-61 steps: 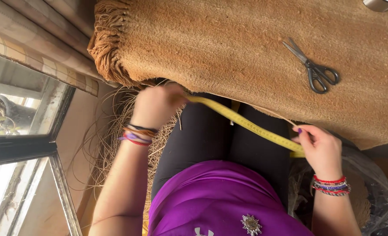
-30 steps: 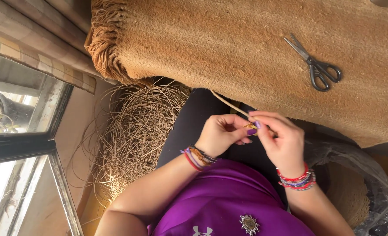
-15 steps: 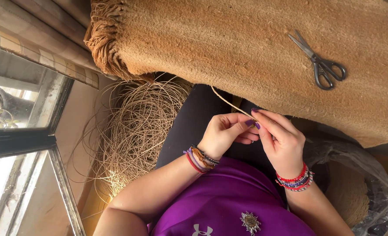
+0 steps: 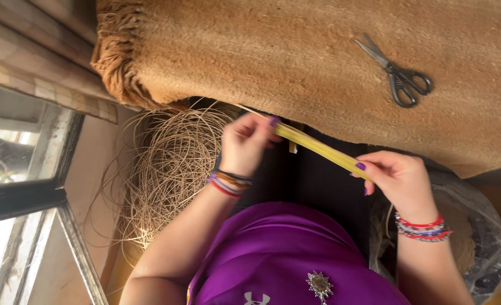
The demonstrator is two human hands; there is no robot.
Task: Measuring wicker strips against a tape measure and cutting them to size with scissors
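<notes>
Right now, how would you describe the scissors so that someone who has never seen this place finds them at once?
Look at the big tan woven mat that fills the upper part of the view. Near its right side lie the scissors, alone on the weave. They are the only dark metal thing there, with black handle loops and blades slightly apart, well above the yellow strip between the hands.

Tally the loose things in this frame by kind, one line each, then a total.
Yellow tape strip, held between left hand and right hand: 1
Scissors, lying on the mat: 1
Brown woven mat: 1
Coil of thin fibre strands: 1
Clear plastic bag: 1
Total: 5
</notes>
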